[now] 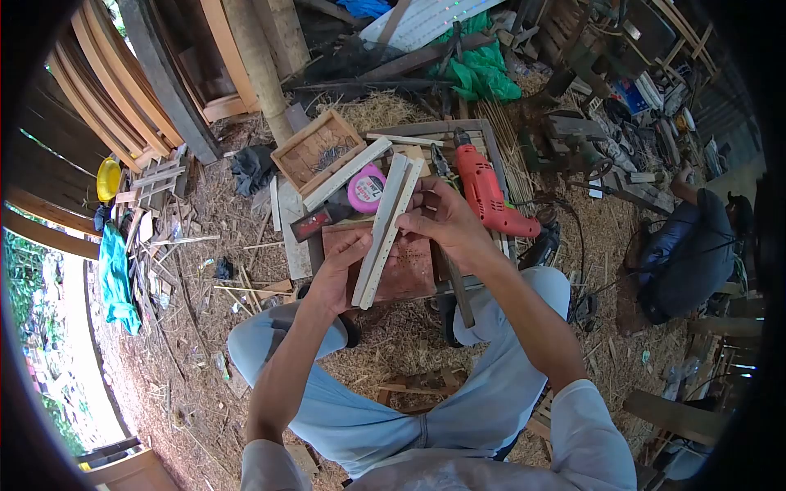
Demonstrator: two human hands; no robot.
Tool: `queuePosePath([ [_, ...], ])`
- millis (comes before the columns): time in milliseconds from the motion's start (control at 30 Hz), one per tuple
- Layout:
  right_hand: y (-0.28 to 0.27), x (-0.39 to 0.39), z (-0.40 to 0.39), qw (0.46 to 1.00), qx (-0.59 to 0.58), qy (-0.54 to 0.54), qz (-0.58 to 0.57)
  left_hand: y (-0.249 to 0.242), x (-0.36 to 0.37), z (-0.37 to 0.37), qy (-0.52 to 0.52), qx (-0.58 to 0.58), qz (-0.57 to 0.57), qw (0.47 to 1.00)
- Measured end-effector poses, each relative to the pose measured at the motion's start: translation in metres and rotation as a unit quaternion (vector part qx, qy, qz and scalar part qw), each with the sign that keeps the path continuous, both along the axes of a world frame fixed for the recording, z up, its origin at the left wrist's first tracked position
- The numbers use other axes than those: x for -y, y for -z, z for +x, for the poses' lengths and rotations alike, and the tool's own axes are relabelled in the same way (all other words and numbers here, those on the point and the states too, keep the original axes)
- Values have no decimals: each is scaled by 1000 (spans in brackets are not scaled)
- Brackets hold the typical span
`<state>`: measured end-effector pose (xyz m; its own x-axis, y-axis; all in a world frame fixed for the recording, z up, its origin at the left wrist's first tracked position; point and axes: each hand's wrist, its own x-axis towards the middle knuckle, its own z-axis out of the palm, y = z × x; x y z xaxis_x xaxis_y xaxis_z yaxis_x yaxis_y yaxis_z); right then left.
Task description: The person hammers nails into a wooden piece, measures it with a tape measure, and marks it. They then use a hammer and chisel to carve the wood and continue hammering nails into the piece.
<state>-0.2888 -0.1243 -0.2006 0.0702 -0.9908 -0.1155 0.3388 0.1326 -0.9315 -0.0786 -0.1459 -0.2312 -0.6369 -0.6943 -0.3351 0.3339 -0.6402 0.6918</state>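
Between my hands are two pale wooden strips (388, 233) lying side by side, with a row of small holes along one of them. My left hand (342, 266) pinches them near their lower half. My right hand (446, 222) grips the upper half from the other side, thumb on the near face. Beneath them a reddish-brown board (409, 270) rests on the low work table. Just beyond my left hand is a round pink item with a printed label (366, 191), possibly a tape measure. A red power drill (487, 184) lies to the right of my right hand.
A wooden box (296, 159) holding nails stands at the table's far left, with a wooden strip (348, 172) beside it. A bar-like handle (458, 290) sticks out over the near edge. Wood shavings (196, 278) cover the floor. Another person (692, 254) sits at the right.
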Motion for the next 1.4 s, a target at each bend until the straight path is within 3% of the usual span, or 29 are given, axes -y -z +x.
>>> queuePosePath([
  [667, -3, -1, 2, 1000, 13, 9, 8, -5, -1, -3, 1, -15, 1, 1000],
  [867, -3, -2, 3, 1000, 9, 20, 3, -8, -5, -7, -27, -11, -62, 998],
  [1133, 7, 0, 4, 999, -29, 22, -15, -3, -9, -8, -80, 82, -161, 980],
  [1267, 11, 0, 4, 999, -38, 28, -20, -8, -11, -9, -76, 77, -146, 983],
  [1400, 2, -1, 5, 999, 30, 30, -16, -6, -9, -7, -72, 42, -117, 990],
])
